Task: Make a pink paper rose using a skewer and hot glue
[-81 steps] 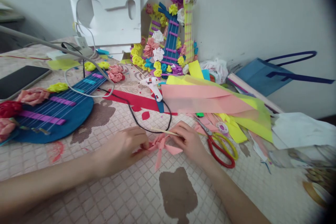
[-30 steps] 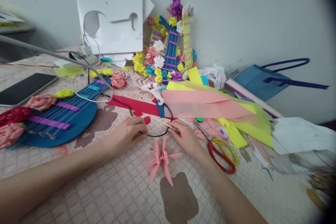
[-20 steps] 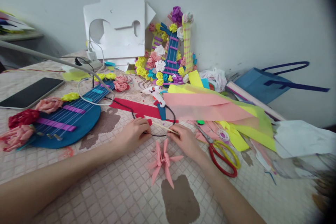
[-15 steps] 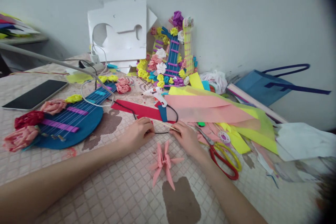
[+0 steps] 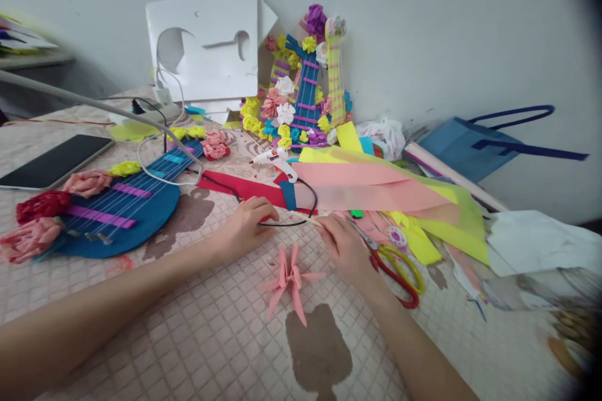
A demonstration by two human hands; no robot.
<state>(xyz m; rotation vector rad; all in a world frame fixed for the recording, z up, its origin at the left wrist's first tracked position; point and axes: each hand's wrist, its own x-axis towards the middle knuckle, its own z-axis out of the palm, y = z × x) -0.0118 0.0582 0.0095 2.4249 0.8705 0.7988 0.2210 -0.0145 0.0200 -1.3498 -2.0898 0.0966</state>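
My right hand [image 5: 345, 247] is closed on one end of a thin pale wooden stick [image 5: 303, 218], which points left over the table. To its left, my left hand [image 5: 247, 229] is bent over the tablecloth with a gap between thumb and fingers; I see nothing held there. The black cord [image 5: 286, 224] of a white glue gun [image 5: 275, 161] loops between both hands. Below them lies a pink folded-petal paper flower [image 5: 292, 282]. Red-handled scissors [image 5: 395, 276] rest beside my right wrist.
A blue paper guitar [image 5: 126, 213] with paper roses lies left, near a phone [image 5: 56, 161]. Pink paper strips [image 5: 376, 188] and yellow paper [image 5: 475, 232] spread to the right. Decorated paper guitars [image 5: 305, 94] and white foam boards [image 5: 207, 44] lean against the wall. A white cable crosses the left.
My left hand has opened its pinch and moved slightly left, away from the stick. My right hand has shifted a little right with the stick. The view has tilted slightly.
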